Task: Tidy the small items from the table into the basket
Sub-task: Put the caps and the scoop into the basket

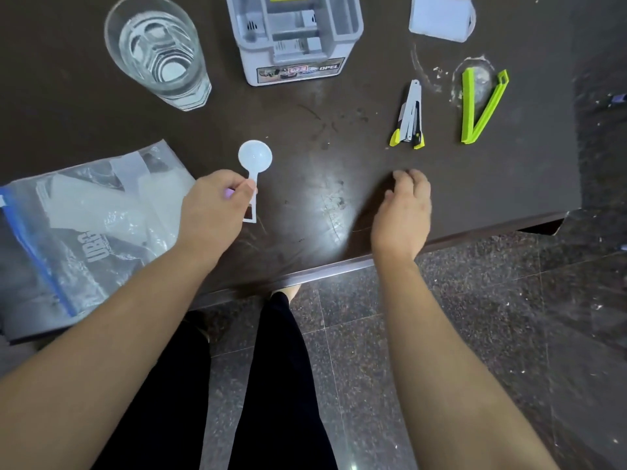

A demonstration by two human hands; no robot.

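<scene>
My left hand (215, 206) pinches the handle of a white plastic measuring scoop (255, 156), whose round bowl points away from me over the dark table (322, 205). My right hand (403, 208) hovers over the table near its front edge, fingers curled down, with nothing in it. Beyond it lie a small stapler with lime-green tips (410, 117) and a lime-green V-shaped bag clip (481, 106). The white plastic basket (346, 28) stands at the far middle, with grey parts inside it.
A tall glass of water (156, 49) stands at the far left. A clear zip bag with a blue seal (84, 228) lies at the left, overhanging the table edge. A white box (441, 16) sits at the far right. Speckled stone floor lies below.
</scene>
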